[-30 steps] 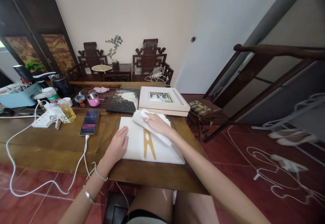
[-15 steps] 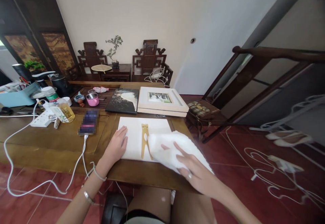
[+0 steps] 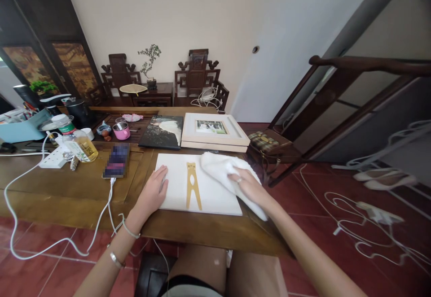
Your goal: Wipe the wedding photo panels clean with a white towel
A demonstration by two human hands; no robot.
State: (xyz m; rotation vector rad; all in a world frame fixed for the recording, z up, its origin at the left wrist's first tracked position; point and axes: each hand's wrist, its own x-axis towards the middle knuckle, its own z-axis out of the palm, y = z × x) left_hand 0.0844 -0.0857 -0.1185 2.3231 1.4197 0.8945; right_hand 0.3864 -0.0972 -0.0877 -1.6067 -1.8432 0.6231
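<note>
Left hand (image 3: 155, 192) lay flat, fingers extended on one white board (image 3: 175, 180), right hand (image 3: 249, 187) was outstretched, fingers holding one white cloth (image 3: 217, 164), one yellow figure (image 3: 191, 171) between both hands' fingers

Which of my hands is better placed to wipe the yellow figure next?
Probably your right hand: it holds the cloth, just beside the figure. Your left hand rests on the board's left edge, without a cloth.

On the table (image 3: 202, 232), a board (image 3: 210, 196) partly under a cloth (image 3: 219, 166) lies right of a phone (image 3: 116, 160).
</note>
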